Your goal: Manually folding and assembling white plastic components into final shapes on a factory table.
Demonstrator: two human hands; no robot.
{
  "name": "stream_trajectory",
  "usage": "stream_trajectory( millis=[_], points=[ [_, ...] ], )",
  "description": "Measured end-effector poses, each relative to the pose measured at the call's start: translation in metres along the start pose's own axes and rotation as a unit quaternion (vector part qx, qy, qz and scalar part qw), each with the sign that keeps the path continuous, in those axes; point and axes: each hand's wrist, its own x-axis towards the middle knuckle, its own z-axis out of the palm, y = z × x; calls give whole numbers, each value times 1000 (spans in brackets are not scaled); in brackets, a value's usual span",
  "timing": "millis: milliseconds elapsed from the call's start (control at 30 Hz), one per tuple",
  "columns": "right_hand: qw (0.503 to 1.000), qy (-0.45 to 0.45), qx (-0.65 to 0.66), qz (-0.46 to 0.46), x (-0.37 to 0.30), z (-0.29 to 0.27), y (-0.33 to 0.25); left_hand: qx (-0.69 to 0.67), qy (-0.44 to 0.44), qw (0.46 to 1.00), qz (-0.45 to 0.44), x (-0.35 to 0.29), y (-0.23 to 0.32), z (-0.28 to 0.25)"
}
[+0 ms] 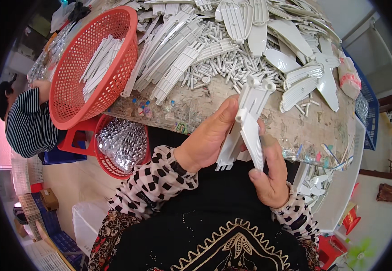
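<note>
In front of my chest, my left hand (207, 142) grips a white plastic bracket (254, 101) with round tube ends at its top and small prongs at its lower end. My right hand (272, 176) pinches a ribbed, wedge-shaped white plastic piece (252, 137) between thumb and fingers. The two pieces meet near the bracket's middle; whether they are joined I cannot tell. Some of my right fingers are hidden behind them. Just beyond my hands, short white pegs (223, 67) lie heaped on the worn table (196, 106).
Long white slats (169, 54) and flat white blades (290, 36) pile up at the back. A red basket (130, 54) with white strips leans at the left. Below it sits a red basket of shiny silver pieces (123, 142). Another person's striped sleeve (29, 122) shows at far left.
</note>
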Motion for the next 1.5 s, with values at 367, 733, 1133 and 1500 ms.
stream_trajectory(
  millis=[367, 733, 1133, 1500],
  points=[
    [996, 28, -45, 71, -14, -3, -1, -43, -19, 998, 34, -10, 4, 9],
    [992, -25, -109, 62, -8, -9, -15, 112, -34, 992, 54, -20, 23, -1],
    [992, -42, -108, 56, -10, -3, -9, 174, -20, 985, 11, -20, 25, -6],
    [985, -3, -146, 91, -1, 18, -2, 305, 89, 945, 83, -19, -8, 1]
  ],
)
